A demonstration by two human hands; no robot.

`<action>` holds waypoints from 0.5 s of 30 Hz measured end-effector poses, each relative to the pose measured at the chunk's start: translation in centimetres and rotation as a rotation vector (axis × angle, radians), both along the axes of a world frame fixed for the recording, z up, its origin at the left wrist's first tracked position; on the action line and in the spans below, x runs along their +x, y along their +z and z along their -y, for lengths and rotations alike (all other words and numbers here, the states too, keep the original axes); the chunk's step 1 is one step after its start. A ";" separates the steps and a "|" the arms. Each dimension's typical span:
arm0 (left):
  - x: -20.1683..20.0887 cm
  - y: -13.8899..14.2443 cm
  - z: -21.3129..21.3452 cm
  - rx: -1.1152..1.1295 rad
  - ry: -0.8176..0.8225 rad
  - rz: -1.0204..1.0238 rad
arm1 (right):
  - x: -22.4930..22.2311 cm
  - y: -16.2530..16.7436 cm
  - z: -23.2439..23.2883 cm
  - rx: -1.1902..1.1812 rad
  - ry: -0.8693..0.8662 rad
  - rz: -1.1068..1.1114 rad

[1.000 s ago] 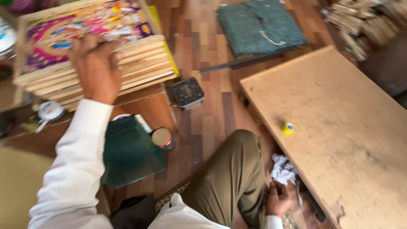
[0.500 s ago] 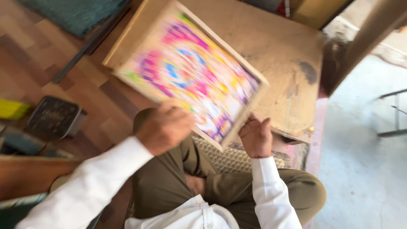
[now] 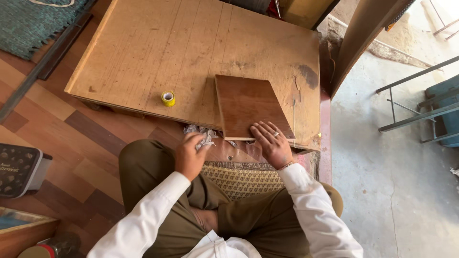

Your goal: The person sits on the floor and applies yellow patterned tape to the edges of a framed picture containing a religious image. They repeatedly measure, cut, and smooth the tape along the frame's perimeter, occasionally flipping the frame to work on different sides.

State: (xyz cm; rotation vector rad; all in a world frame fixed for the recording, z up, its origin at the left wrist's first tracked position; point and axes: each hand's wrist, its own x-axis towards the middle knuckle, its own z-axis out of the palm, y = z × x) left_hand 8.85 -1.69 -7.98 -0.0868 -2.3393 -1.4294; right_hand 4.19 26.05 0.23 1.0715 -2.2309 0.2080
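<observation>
A brown wooden board point(image 3: 248, 105) lies plain side up on the low wooden table point(image 3: 158, 52) in front of me. My right hand point(image 3: 271, 143) rests flat on the board's near right corner, fingers spread. My left hand point(image 3: 191, 155) is at the table's near edge, closed around a crumpled white cloth point(image 3: 203, 136). A small yellow tape roll point(image 3: 168, 98) stands on the table to the left of the board. I sit cross-legged in olive trousers.
A patterned cushion point(image 3: 241, 179) lies under my legs. A dark box point(image 3: 19, 169) stands on the wood floor at left, a teal mat point(image 3: 33, 21) at top left. A wooden post point(image 3: 363, 38) and concrete floor with metal frames are at right.
The board with the colourful painted face, held up in both hands before, now lies face down on the table. My left hand has dropped to the white cloth; the view has swung over the table.
</observation>
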 end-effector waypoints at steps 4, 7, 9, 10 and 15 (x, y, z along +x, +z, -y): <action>0.2 -1.3 1.1 0.314 0.015 0.181 | -0.8 -1.2 0.0 -0.643 -0.056 0.105; -0.9 -1.2 0.2 0.504 -0.098 0.244 | -1.9 -2.8 0.7 -1.477 -0.042 0.359; -1.8 -1.2 -0.8 0.551 -0.160 0.272 | -1.5 -4.5 2.6 -1.791 -0.089 0.580; -2.1 -1.3 -1.3 0.612 -0.176 0.308 | -1.4 -5.5 4.0 -1.899 -0.085 0.774; -3.5 -2.8 -1.8 0.781 -0.140 0.572 | 0.7 -10.6 10.4 -2.248 -0.152 1.229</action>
